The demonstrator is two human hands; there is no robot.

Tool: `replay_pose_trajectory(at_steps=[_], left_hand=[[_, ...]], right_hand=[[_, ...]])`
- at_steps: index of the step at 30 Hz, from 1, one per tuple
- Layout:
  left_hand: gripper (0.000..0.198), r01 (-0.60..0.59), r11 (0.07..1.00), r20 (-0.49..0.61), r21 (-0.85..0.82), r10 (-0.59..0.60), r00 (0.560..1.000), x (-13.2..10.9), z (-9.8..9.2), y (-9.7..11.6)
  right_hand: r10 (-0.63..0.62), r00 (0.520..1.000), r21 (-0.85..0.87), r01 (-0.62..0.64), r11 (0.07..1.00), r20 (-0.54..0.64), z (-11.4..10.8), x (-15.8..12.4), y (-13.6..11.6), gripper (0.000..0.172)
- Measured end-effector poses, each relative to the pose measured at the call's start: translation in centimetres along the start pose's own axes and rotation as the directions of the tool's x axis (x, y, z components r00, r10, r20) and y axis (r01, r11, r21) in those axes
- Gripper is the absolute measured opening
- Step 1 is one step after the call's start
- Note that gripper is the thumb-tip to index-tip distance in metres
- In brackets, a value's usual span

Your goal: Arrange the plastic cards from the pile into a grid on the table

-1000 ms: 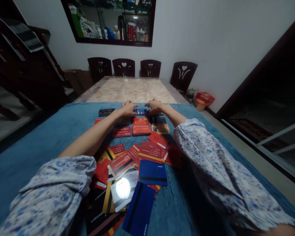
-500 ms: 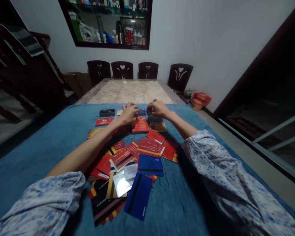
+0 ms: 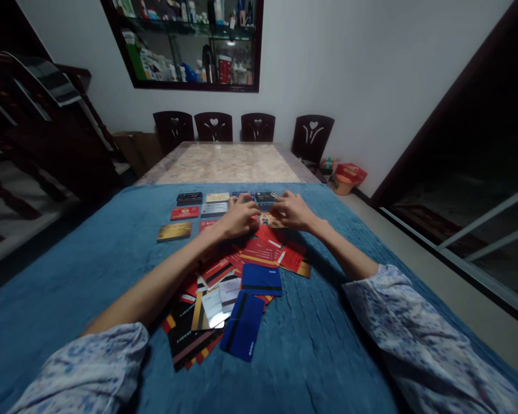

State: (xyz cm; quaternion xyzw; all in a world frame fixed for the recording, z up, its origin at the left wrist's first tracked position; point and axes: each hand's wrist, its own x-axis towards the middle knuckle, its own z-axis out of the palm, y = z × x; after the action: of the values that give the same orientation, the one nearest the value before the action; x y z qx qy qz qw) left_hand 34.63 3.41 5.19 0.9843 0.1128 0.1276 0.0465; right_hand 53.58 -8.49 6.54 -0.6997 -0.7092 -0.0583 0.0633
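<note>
The heap of loose cards (image 3: 231,292) lies on a blue cloth (image 3: 328,345) spread over the near part of the counter (image 3: 233,161). Just beyond the heap's middle, the left hand (image 3: 243,214) bends its fingers down among the rows of stacked cards; whether it grips anything cannot be told. Beyond the heap's right half, the right hand (image 3: 285,208) curls its fingers at a yellow stack (image 3: 270,221), its grip likewise unclear. Beyond the heap to its left sit a gold stack (image 3: 174,232), then farther off a red stack (image 3: 184,213) and a black stack (image 3: 189,198)
</note>
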Motion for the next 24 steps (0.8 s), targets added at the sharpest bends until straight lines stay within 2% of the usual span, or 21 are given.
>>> replay_pose_trajectory(at_steps=[8,16,20,24], left_hand=[[0.033,-0.075,0.996,0.099,0.04,0.071,0.993,0.1,1.0,1.7],[0.043,-0.141,0.987,0.253,0.079,0.117,0.96,0.1,1.5,1.9],[0.055,-0.16,0.985,0.249,0.059,0.141,0.958,0.0,2.0,1.6],[0.057,-0.194,0.98,0.205,0.044,0.181,0.962,0.0,2.8,0.8]], right_hand=[[0.018,0.996,0.006,-0.019,1.0,0.086,0.0,-3.1,-0.8,0.025],[-0.014,0.984,0.003,0.013,1.0,0.179,0.4,-4.1,-1.5,0.029],[-0.039,0.976,0.004,0.039,0.999,0.214,0.5,-4.3,-1.6,0.027],[-0.038,0.967,0.002,0.038,0.999,0.253,0.3,-4.4,-1.5,0.03]])
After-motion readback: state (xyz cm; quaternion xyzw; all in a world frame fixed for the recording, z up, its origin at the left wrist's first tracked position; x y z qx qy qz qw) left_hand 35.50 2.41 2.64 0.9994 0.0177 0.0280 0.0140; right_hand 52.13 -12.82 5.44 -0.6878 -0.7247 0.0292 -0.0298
